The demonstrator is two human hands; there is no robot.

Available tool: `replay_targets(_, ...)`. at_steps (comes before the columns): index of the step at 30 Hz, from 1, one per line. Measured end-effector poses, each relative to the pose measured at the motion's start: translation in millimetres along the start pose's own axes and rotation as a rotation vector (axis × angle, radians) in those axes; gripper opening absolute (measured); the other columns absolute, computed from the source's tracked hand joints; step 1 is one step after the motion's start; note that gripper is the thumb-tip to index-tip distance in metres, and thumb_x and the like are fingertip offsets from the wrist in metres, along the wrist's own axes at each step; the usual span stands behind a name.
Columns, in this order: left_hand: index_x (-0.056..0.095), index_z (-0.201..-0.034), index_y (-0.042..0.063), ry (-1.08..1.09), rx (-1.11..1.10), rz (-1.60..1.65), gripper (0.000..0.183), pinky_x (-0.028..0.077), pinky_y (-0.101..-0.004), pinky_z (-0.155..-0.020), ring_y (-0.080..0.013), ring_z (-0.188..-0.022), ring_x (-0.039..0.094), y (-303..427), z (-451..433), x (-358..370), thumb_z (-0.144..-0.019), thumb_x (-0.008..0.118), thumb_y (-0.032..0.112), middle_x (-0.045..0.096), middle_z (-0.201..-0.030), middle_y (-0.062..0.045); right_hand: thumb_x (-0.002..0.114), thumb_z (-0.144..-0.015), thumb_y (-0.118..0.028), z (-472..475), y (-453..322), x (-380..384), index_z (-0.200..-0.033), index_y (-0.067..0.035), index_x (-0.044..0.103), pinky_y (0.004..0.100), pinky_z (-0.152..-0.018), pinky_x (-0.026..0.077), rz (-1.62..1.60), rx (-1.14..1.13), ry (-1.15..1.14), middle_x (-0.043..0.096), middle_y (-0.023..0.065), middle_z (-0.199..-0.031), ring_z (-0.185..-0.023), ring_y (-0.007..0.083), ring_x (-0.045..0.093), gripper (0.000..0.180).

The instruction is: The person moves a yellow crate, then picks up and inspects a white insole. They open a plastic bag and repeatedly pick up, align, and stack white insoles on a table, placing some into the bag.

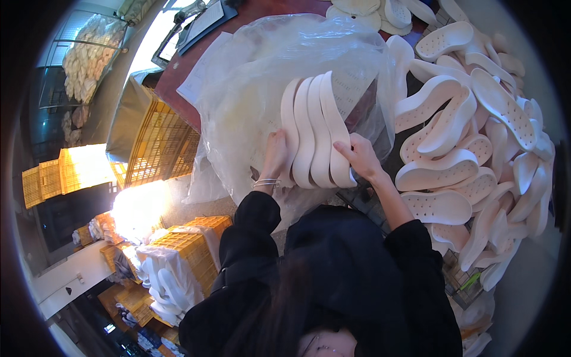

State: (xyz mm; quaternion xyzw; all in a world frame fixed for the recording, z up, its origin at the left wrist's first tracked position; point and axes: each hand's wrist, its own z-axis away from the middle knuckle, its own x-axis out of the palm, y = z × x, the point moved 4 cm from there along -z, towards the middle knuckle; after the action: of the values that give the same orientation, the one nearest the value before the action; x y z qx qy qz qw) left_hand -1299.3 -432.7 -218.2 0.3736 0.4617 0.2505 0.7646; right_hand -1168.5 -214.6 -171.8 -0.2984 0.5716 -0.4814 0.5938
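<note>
Several white foam insoles (pixel 316 129), nested side by side on edge, are held between both hands over a clear plastic bag (pixel 250 89). My left hand (pixel 275 154) grips the stack's left side, with bracelets on that wrist. At the stack's right side, my right hand (pixel 359 156) presses with the thumb across the outer insole. The bag lies spread over a dark red table (pixel 180 80). Part of each hand's fingers is hidden by the stack.
A large heap of perforated insoles (pixel 437 172) rises on the right. Round pale pieces (pixel 354 20) lie at the table's far edge. A clipboard (pixel 205 22) sits at the upper left. Yellow plastic crates (pixel 187 254) stand at the lower left, beside a bag of insoles (pixel 167 283).
</note>
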Motion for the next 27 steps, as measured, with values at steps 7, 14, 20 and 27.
replay_targets(7, 0.051, -0.114, 0.003, 0.031, -0.056, 1.014, 0.025, 0.042, -0.0295, -0.092, -0.0112, -0.105, 0.052, 4, 65, 14, -0.096, 0.049, 0.02, 0.055, -0.108, -0.003, 0.053, -0.08, 0.002, -19, 1, -43, -0.126, -0.011, 0.056, 0.0304, -0.087, 0.045, 0.1, -0.319, 0.07, 0.059, 0.0088, -0.111, -0.098, 0.0233, 0.058, 0.048)
replay_targets(14, 0.054, -0.104, 0.003, -0.484, -0.148, 0.435, 0.017, 0.043, -0.0271, -0.088, -0.0096, -0.099, 0.053, 11, 84, 54, -0.089, 0.058, 0.01, 0.056, -0.097, -0.001, 0.073, -0.072, -0.039, 49, 13, -23, -0.145, 0.003, 0.019, 0.0415, -0.105, 0.032, 0.116, 0.24, 0.086, 0.037, 0.0287, -0.139, -0.13, 0.0374, 0.038, 0.1)
replay_targets(20, 0.045, -0.129, 0.005, 0.479, 0.634, -0.838, 0.068, 0.026, -0.0481, -0.108, -0.0348, -0.118, 0.048, 105, -9, -47, -0.069, 0.075, 0.018, 0.052, -0.124, -0.019, 0.08, -0.054, -0.035, 78, 25, 20, -0.144, -0.002, 0.024, 0.0492, -0.098, 0.034, 0.635, -0.003, 0.264, 0.039, 0.0259, -0.132, -0.121, 0.0395, 0.04, 0.111)
replay_targets(27, 0.053, -0.122, 0.014, 0.513, 0.389, -0.72, 0.055, 0.043, -0.0425, -0.087, -0.03, -0.087, 0.06, 112, -139, -90, -0.07, 0.068, 0.013, 0.061, -0.092, -0.01, 0.08, -0.05, -0.027, 74, -21, -54, -0.142, 0.001, 0.027, 0.0473, -0.094, 0.038, 0.187, -0.165, 0.236, 0.046, 0.0227, -0.122, -0.112, 0.039, 0.044, 0.11)
